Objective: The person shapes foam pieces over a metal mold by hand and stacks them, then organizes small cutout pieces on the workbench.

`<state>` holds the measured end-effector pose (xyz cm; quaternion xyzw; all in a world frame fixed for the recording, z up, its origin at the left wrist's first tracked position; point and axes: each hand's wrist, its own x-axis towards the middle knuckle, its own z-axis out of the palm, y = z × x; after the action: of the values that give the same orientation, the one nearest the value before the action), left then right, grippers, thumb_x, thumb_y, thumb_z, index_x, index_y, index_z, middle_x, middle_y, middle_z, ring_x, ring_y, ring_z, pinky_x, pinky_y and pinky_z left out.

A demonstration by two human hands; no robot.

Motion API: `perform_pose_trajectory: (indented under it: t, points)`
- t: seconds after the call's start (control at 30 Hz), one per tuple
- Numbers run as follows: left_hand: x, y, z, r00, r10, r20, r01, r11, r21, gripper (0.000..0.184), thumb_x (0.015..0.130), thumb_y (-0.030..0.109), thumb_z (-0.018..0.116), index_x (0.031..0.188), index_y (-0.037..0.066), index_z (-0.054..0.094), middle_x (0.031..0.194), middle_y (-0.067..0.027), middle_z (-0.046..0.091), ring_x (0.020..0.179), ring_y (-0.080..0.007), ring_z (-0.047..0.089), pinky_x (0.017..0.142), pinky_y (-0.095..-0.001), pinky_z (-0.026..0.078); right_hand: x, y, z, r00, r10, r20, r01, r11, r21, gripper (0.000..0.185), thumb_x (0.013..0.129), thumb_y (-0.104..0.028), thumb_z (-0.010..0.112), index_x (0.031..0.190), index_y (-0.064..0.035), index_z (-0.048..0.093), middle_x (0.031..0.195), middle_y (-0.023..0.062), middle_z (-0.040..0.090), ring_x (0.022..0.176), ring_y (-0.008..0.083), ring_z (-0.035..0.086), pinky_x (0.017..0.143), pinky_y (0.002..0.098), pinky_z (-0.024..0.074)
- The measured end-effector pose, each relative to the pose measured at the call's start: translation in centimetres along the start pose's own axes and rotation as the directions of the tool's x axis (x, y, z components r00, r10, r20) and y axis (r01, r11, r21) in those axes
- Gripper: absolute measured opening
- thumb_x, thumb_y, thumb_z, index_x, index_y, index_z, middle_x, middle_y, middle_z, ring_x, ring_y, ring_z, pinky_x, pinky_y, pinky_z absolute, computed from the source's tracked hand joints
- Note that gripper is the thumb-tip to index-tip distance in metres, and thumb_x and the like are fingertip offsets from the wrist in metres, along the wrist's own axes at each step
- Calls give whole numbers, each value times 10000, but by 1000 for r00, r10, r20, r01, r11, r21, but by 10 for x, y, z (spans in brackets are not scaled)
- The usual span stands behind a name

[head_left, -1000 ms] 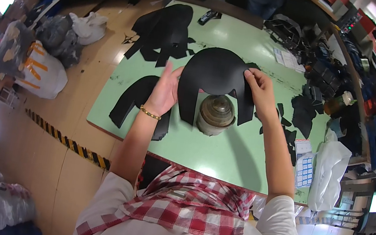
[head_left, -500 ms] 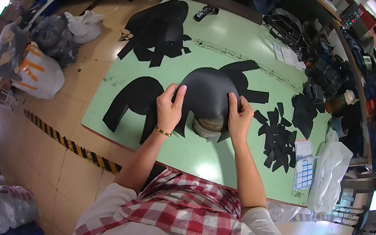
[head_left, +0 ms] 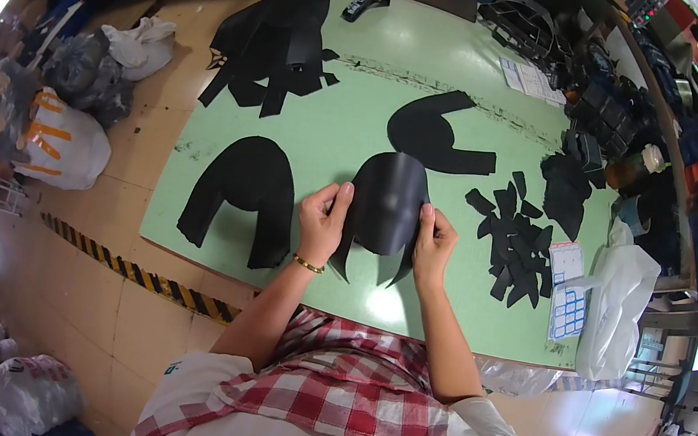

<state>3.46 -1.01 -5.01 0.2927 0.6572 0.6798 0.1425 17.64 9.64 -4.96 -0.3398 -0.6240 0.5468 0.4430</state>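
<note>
Over the near part of the green table (head_left: 326, 293), a curved black piece (head_left: 389, 202) is held upright between two hands, its two legs pointing toward the person. The left hand (head_left: 322, 223) pinches its left edge, thumb on the face; the right hand (head_left: 434, 244) grips the opposite edge likewise. Whether its lower tips touch the tabletop is hard to tell. Left of it lies an arch-shaped black stack (head_left: 244, 190); beyond it, a U-shaped black piece (head_left: 425, 131) opens rightward. Small black scraps (head_left: 516, 252) lie to the right, near a white plastic bag (head_left: 618, 308).
</note>
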Motion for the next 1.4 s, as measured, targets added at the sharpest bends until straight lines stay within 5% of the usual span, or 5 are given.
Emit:
perform_pose_trajectory:
  t: [0.53, 0.63, 0.8, 0.97, 1.4]
  points:
    - [11, 81, -75, 990, 130, -45, -119, 973, 196, 330, 969, 234, 615, 753, -14, 590, 599, 40, 432, 591, -39, 366, 501, -268, 308, -9, -77, -28, 895, 136, 425, -33, 970, -241, 395, 1028, -284, 498, 788, 16, 588, 590, 25, 513, 603, 86, 516, 554, 268, 412]
    - [49, 67, -153, 994, 51, -97, -22, 960, 279, 403, 988, 269, 589, 686, 17, 503, 593, 63, 342, 580, -33, 273, 488, -274, 238, 40, -74, -26, 897, -115, 428, 310, 854, -419, 280, 971, -241, 579, 845, 7, 600, 728, 125, 608, 663, 203, 593, 578, 331, 453]
    - [88, -29, -228, 988, 154, -3, -97, 636, 765, 461, 950, 335, 615, 668, -24, 554, 473, -61, 410, 444, -237, 435, 493, -373, 349, 131, 36, -36, 737, -390, 552, 672, 337, -660, 306, 886, -223, 644, 1071, 19, 608, 1088, 155, 643, 1023, 288, 597, 852, 399, 482]
    - [71, -22, -229, 967, 241, -78, -48, 479, 876, 327, 953, 288, 581, 1176, 52, 545, 1032, -143, 594, 976, -323, 557, 839, -424, 440, 142, 89, -42, 512, -300, 805, 730, -341, -592, 344, 820, -121, 557, 1113, 53, 608, 1142, 201, 628, 1066, 296, 600, 865, 372, 494]
    - [74, 34, -100, 974, 180, 134, -195, 975, 105, 423, 1043, 305, 444, 1306, -15, 529, 1281, -140, 593, 1232, -222, 539, 1056, -349, 391, 149, -101, -9, 884, -343, 318, 468, 668, -579, 224, 974, -205, 579, 912, 5, 624, 783, 60, 649, 694, 173, 595, 660, 303, 470]
